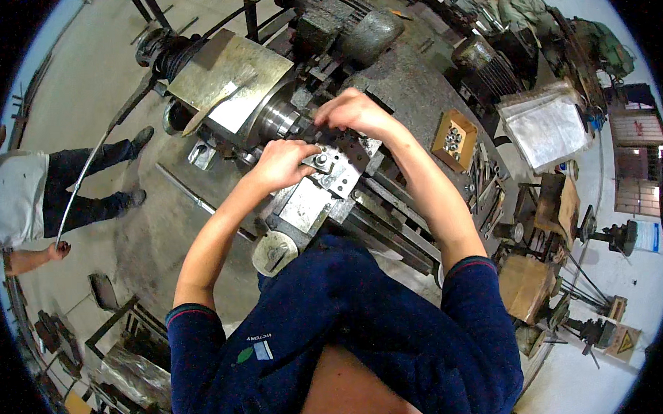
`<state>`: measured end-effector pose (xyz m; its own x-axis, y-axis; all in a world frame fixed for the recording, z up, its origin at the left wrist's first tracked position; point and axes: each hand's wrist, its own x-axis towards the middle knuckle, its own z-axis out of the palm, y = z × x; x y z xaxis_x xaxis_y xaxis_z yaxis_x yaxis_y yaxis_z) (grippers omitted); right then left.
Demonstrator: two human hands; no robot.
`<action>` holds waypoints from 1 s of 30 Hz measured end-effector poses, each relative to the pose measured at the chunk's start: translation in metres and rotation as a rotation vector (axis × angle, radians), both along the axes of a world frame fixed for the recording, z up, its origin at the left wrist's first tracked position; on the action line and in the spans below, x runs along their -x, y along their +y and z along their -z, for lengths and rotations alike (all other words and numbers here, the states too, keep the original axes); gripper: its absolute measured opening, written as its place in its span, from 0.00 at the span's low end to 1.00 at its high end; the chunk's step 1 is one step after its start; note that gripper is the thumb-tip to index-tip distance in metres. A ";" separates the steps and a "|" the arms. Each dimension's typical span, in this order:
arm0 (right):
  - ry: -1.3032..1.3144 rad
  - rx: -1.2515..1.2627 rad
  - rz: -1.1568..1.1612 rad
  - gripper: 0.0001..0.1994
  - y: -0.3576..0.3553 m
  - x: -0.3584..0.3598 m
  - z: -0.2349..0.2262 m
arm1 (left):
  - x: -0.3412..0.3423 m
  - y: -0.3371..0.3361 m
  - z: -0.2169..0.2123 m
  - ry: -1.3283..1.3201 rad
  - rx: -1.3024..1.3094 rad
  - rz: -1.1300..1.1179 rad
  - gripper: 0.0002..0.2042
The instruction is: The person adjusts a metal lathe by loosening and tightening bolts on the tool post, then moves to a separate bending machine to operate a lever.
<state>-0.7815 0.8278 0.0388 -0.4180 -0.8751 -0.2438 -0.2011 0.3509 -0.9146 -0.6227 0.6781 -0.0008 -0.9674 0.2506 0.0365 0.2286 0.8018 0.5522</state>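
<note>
A workshop with a grey concrete floor (pixel 143 239) surrounds a heavy metal machine, its boxy, yellowish-grey metal housing (pixel 250 60) standing ahead and a little left of the wearer. Over to the left, a co-worker in a light shirt and dark trousers (pixel 89 179) stands well apart. To the right, an open tan box (pixel 450 159) of small metal nuts sits on a dark, stained metal bench (pixel 408 87).

The silver, round-nosed metal spindle (pixel 277 118) juts from the housing toward the hands, and the flat, silver metal block with drilled holes (pixel 342 183) lies just nearer the wearer. The left hand (pixel 279 165) is narrow, its fingertips at the silver bolt head (pixel 320 160) on the block; whether they grip it I cannot tell. The right hand (pixel 354 111) is bunched just beyond the block, beside the spindle's end; its fingers hide whatever they may hold.

The step in hand looks like close adjustment by fingertip between block and spindle. The next move seems to call for a steady left hand and small, careful finger work from the right.
</note>
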 end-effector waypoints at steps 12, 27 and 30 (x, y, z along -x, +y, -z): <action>-0.371 0.461 0.393 0.14 0.079 -0.065 -0.047 | -0.049 -0.003 -0.010 -0.076 -0.412 -0.239 0.22; -0.309 0.209 0.308 0.18 0.037 -0.114 -0.028 | -0.075 0.031 -0.013 -0.390 -1.559 -0.337 0.21; -0.176 0.169 0.245 0.18 0.033 -0.118 -0.025 | -0.082 0.034 -0.004 -0.455 -1.578 -0.432 0.18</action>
